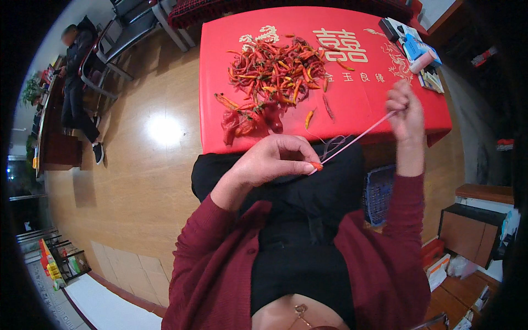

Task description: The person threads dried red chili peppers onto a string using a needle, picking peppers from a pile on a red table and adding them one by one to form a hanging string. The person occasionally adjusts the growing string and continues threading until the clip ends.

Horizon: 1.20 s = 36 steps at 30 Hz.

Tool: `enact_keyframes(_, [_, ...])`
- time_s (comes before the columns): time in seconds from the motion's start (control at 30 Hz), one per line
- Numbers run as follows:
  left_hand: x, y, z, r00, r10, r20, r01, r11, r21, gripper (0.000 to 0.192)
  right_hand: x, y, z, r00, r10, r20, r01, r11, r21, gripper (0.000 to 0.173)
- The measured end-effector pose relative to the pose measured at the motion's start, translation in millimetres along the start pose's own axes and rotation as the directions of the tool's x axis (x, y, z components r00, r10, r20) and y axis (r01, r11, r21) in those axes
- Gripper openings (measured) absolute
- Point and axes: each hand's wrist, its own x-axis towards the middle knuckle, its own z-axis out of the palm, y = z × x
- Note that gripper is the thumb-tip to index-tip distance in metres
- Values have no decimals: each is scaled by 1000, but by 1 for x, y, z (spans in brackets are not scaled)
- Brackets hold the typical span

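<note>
My left hand (280, 159) pinches a small red chili pepper (317, 166) between thumb and fingertips, over my lap. A pale pink string (359, 137) runs taut from the chili up to my right hand (404, 109), which is closed around its other end above the table's near edge. Loose loops of thin thread (335, 142) hang beside the left fingertips. Beyond my hands, a large pile of red and orange chilies (276, 68) lies on the red tablecloth (363, 99). Bigger wrinkled red peppers (245, 123) sit at its near left side, and a few single chilies lie apart.
Boxes and a pink cylinder (423, 62) stand at the table's far right corner. A blue plastic basket (379, 194) is on the floor under my right arm. At far left a person (78, 82) stands by a wooden counter, near a black chair (132, 33). Flattened cardboard (128, 268) lies behind left.
</note>
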Motion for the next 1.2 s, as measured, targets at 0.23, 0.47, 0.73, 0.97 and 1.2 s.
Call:
enact_keyframes(0.23, [4, 21, -42, 986, -132, 106, 115, 983, 146, 12, 47, -194, -124, 926, -266, -267, 262, 964, -52, 12])
enact_keyframes(0.47, [27, 54, -86, 998, -41, 53, 30, 982, 188, 11, 31, -306, -208, 653, -575, -492, 246, 776, -581, 22])
enact_keyframes(0.73, [45, 51, -72, 995, -82, -53, 84, 996, 37, 15, 17, -50, -68, 967, -212, -144, -36, 446, -894, 32])
enact_keyframes(0.97, [49, 47, -69, 990, -56, -128, 60, 998, 32, 17, 0, 82, 68, 937, -22, 349, 298, 574, -762, 20])
enact_keyframes(1.2, [48, 65, -78, 983, 4, -181, 21, 991, 135, 20, 13, 100, 90, 951, 97, 294, 202, 524, -828, 14])
